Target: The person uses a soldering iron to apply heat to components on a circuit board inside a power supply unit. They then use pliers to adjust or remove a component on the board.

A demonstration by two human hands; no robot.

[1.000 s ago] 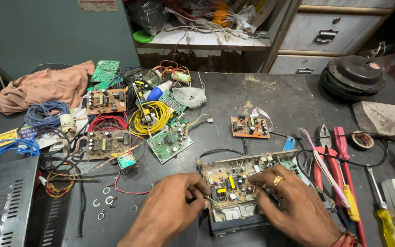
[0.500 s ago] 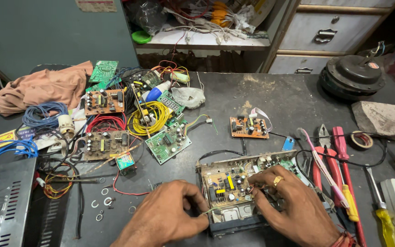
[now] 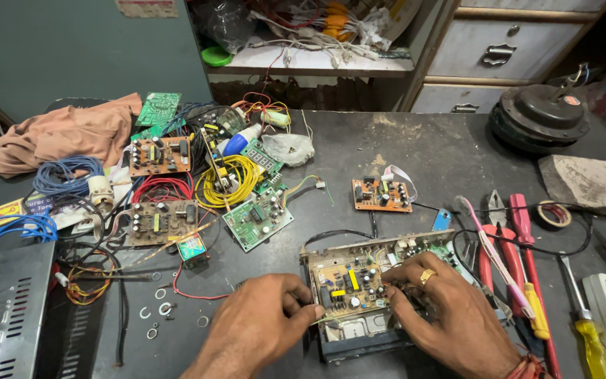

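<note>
Hands meet over an open metal chassis holding a tan circuit board crowded with capacitors (image 3: 359, 281), which lies on the dark worktop (image 3: 443, 147) at about six o'clock in the view. The left hand (image 3: 261, 330) comes in from seven o'clock, its fingers curled nearly closed, thumb and forefinger pinching a thin pale wire (image 3: 331, 317) that runs toward the board's near edge. The chassis sits just to the three o'clock side of this hand, touching its fingertips. The right hand (image 3: 450, 316), wearing a gold ring (image 3: 426, 276), rests on the board from five o'clock, fingers bent and pressed down among the components; whether it grips anything there I cannot tell, since the fingertips are hidden among parts.

At three o'clock from the chassis lie red-handled pliers (image 3: 489, 260), a red-handled screwdriver (image 3: 524, 231) and a yellow-handled screwdriver (image 3: 590, 337). A small orange circuit board (image 3: 381, 194) lies at twelve o'clock, apart from the chassis. Toward ten o'clock sit a green circuit board (image 3: 257, 219), a coil of yellow wire (image 3: 229, 181) and a coil of red wire (image 3: 163, 188). A black round motor housing (image 3: 541, 112) stands at two o'clock
</note>
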